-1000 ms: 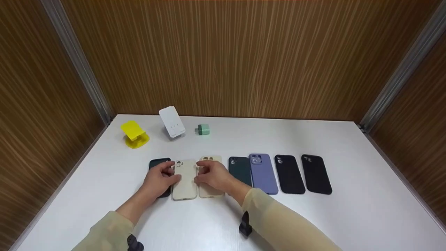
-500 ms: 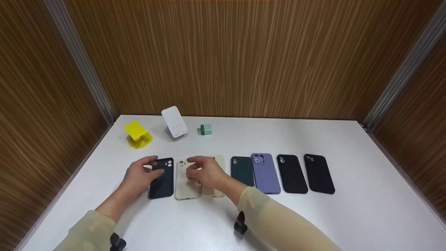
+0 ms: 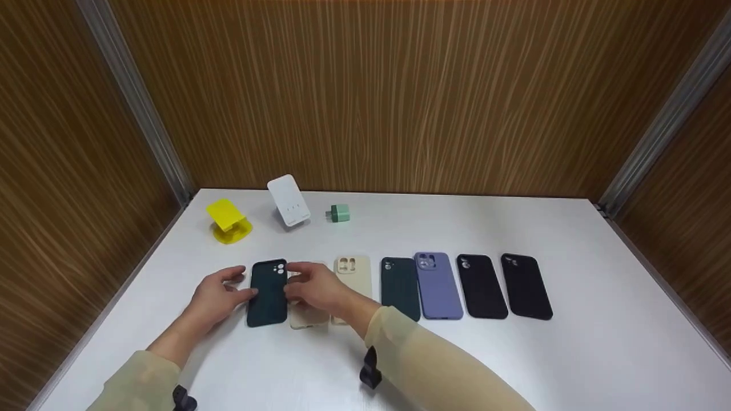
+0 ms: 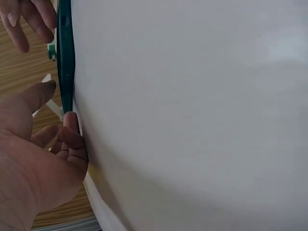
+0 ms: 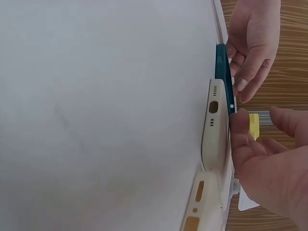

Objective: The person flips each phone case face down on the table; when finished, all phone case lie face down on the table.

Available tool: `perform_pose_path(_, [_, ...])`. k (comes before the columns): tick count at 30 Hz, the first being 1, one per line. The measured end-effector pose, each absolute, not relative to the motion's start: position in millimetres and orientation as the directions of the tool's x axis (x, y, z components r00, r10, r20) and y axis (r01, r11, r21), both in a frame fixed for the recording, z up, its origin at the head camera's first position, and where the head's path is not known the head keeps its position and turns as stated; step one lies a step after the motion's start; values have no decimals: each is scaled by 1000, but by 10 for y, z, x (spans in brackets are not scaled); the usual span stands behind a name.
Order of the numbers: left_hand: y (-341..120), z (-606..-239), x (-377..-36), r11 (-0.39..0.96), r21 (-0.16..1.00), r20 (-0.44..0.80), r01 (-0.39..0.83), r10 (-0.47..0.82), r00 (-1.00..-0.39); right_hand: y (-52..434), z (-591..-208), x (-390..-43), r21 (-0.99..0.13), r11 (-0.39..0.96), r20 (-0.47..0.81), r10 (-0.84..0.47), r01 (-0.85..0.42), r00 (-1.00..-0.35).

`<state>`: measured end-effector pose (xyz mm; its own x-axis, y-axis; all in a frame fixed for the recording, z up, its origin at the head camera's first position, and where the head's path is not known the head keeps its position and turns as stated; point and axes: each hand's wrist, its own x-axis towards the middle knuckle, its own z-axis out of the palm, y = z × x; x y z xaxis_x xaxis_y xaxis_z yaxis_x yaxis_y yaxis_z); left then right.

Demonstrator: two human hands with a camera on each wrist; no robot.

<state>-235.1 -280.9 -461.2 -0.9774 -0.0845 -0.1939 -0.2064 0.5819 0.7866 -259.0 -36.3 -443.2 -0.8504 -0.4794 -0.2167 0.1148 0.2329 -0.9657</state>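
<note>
A dark teal phone case [image 3: 267, 297] lies flat on the white table, at the left end of a row of cases. My left hand [image 3: 214, 298] is at its left side, fingers loosely bent near that edge. My right hand [image 3: 317, 290] is at its right side, reaching over a cream phone case [image 3: 301, 321] that it partly covers. In the right wrist view the right fingertips are by the edge of the teal case [image 5: 221, 62], and the thumb stands apart. In the left wrist view the left thumb is likewise clear of the case. Neither hand grips it.
Rightward in the row lie another cream case [image 3: 358, 279], a second dark green case [image 3: 400, 291], a purple case [image 3: 440, 288] and two black cases [image 3: 482, 288]. Behind stand a yellow holder [image 3: 228, 220], a white stand [image 3: 288, 200] and a green charger plug [image 3: 340, 213]. Wood-patterned walls surround the table.
Both hands have moved left, from the sides of the cream case to the sides of the teal case. The left hand no longer covers the teal case. The head view has shifted slightly.
</note>
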Motion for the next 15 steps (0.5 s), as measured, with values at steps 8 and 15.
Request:
perform_pose_path(8, [-2767,-4646,-2354,594,779,-200,-200,-67,-977,-393,-4415,-2599,-956,266,-243,-481,123,-843])
perform_pose_path(15, [-2733,-4620,-2345,559,803,-212,-208,-57,-976,-397,-4452,-2630,-953,275,-254,-486,129,-836])
